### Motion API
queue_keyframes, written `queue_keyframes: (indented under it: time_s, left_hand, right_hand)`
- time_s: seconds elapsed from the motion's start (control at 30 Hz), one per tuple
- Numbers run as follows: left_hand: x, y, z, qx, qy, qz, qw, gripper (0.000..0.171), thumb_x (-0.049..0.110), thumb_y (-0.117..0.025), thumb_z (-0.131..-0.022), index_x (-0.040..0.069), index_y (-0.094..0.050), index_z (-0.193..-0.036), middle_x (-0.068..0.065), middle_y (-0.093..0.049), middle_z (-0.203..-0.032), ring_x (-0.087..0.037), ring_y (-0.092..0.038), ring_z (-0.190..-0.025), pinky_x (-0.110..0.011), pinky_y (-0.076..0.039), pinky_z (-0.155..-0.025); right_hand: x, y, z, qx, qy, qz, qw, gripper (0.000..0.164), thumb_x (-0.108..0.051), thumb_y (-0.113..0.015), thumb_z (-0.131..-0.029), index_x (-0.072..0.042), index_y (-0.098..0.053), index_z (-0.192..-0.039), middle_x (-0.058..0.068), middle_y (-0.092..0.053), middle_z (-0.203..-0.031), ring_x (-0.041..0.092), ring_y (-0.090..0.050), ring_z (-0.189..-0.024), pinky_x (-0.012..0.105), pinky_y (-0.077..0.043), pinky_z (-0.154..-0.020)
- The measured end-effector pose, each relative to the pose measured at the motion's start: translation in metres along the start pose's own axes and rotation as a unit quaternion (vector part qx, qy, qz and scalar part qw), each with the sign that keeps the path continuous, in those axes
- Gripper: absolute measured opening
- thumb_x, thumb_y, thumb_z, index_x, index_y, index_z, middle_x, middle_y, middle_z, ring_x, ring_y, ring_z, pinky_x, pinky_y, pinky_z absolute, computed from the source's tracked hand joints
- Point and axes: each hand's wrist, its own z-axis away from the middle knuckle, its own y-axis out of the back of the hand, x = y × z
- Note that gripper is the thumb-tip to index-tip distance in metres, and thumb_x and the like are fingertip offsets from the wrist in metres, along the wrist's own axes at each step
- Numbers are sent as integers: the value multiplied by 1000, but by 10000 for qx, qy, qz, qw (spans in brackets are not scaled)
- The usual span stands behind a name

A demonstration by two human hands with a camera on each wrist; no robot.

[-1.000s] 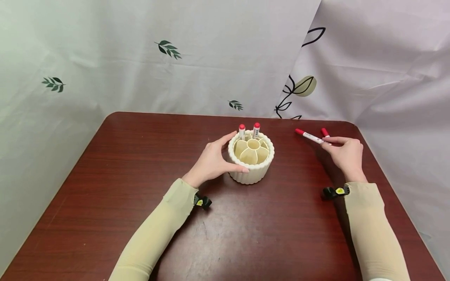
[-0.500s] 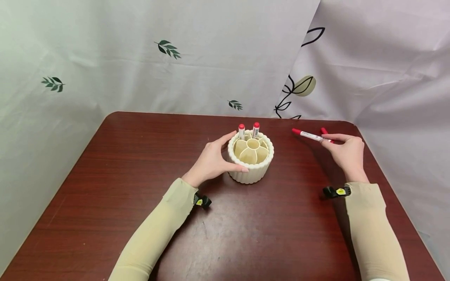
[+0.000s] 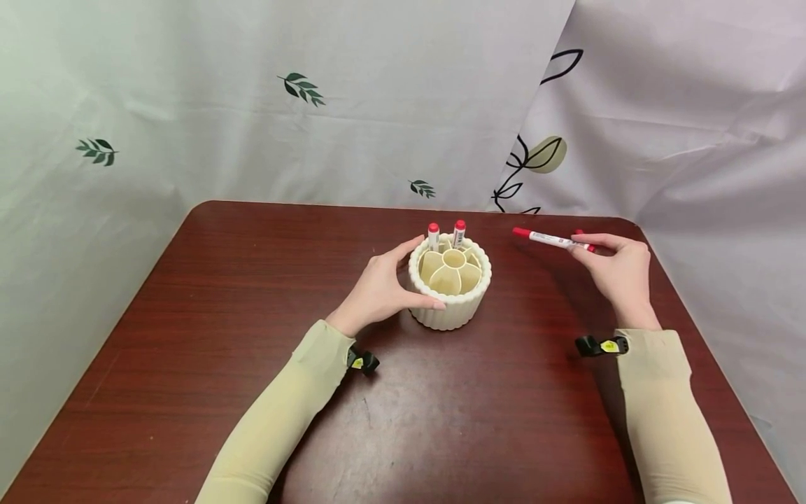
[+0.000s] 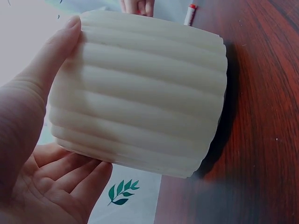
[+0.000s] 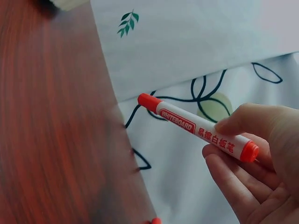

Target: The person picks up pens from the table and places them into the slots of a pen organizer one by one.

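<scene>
A cream, ribbed pen holder (image 3: 448,311) with petal-shaped compartments stands upright on the table. Two red-capped markers, a left one (image 3: 433,239) and a right one (image 3: 459,235), stand in its rear compartments. My left hand (image 3: 376,288) holds the holder from the left, thumb on the front and fingers round the back; its ribbed wall (image 4: 140,93) fills the left wrist view. At the right, my right hand (image 3: 620,271) pinches a white whiteboard marker (image 5: 187,126) near its rear end, with the red cap pointing left. Another marker's red end (image 3: 578,232) shows behind that hand, the rest mostly hidden.
The dark red wooden table (image 3: 252,294) ends at a back edge, close behind the markers. A pale curtain (image 3: 352,126) with leaf prints hangs beyond it. A black strap device (image 3: 601,345) sits at the right wrist, another (image 3: 363,360) at the left.
The right hand has lifted its marker slightly and moved it a little left, away from the other marker. The left hand and the pen holder stay in place.
</scene>
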Motion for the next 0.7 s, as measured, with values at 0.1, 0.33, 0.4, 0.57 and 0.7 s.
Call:
queue_keyframes:
  time_s: [0.1,0.33,0.4,0.57,0.7]
  left_hand:
    - [-1,-1,0,0,-24,39,10000,117,53,-97,-60,11,-44,-155,5,-51,-150,-2,-49,-131,-32,-42,-106]
    - [-3,-1,-1,17,-96,61,9999,118,51,-98,-59,10,-44,-155,3,-52,-150,-1,-50,-129,-28,-41,-106]
    - [-3,-1,-1,18,-88,39,10000,118,52,-98,-59,10,-44,-155,4,-51,-150,0,-50,-129,-29,-42,-105]
    - [-3,-1,-2,9,-89,21,10000,118,53,-97,-59,11,-44,-155,5,-51,-150,0,-49,-130,-29,-42,-105]
    - [-3,-1,-1,5,-102,77,9999,118,52,-97,-59,11,-44,-155,4,-51,-150,0,-50,-129,-28,-42,-105]
  right_hand:
    - [-4,0,1,35,45,-172,9998,30,-28,-81,-87,-6,-81,-106,-19,-70,-76,6,-58,-80,21,-40,-67]
    - [-17,1,3,87,190,-508,9985,24,-23,-83,-85,-8,-82,-104,-11,-69,-73,8,-56,-75,19,-41,-61]
    - [-22,2,4,88,201,-659,9976,24,-21,-83,-85,-8,-82,-104,-10,-69,-74,6,-58,-72,17,-43,-60]
    - [-32,2,4,127,228,-1047,9942,25,-17,-84,-84,-5,-81,-105,-8,-69,-78,4,-62,-64,15,-47,-59]
    - [-41,2,3,155,172,-1343,9907,25,-12,-83,-84,-1,-80,-107,-9,-70,-80,2,-65,-66,13,-49,-62]
